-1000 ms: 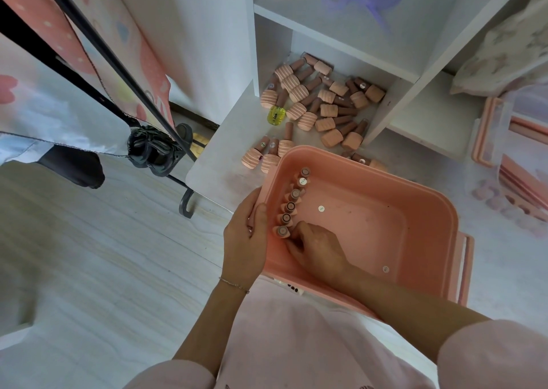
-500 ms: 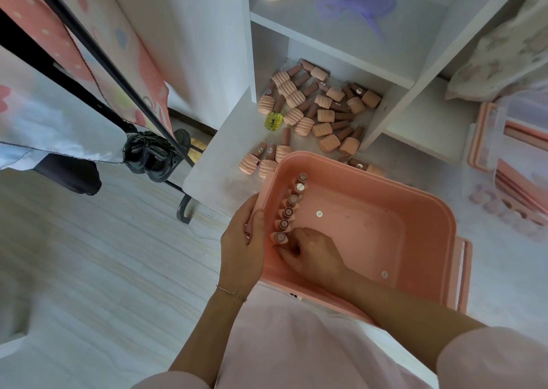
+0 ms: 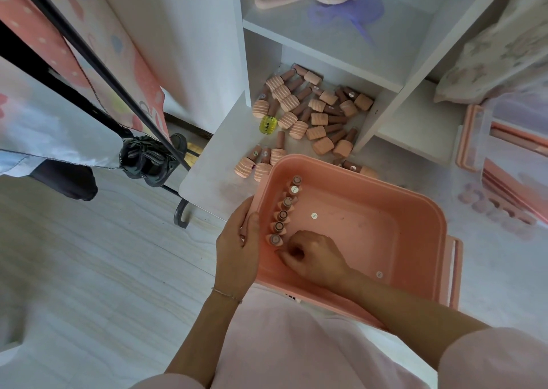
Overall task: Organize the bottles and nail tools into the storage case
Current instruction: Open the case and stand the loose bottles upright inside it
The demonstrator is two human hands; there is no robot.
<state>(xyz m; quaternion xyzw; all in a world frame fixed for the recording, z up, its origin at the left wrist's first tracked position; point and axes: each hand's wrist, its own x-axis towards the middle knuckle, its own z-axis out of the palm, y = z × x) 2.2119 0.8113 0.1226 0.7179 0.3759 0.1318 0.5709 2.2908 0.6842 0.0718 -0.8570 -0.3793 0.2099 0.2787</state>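
The case (image 3: 415, 207) sits near the person, its left wall gripped by the left hand (image 3: 237, 246), thumb inside the rim. 6 bottles (image 3: 284, 210) stand in a row along that wall. The right hand (image 3: 311, 253) rests inside, fingers curled beside the nearest bottle; whether it holds anything cannot be told. Loose bottles (image 3: 311, 113) lie on the far shelf (image 3: 213, 163).

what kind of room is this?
Probably a bedroom or home nail-care corner: a white open shelf unit holds a pile of peach ribbed nail polish bottles, with floral fabric at right and a pale wood-look floor.
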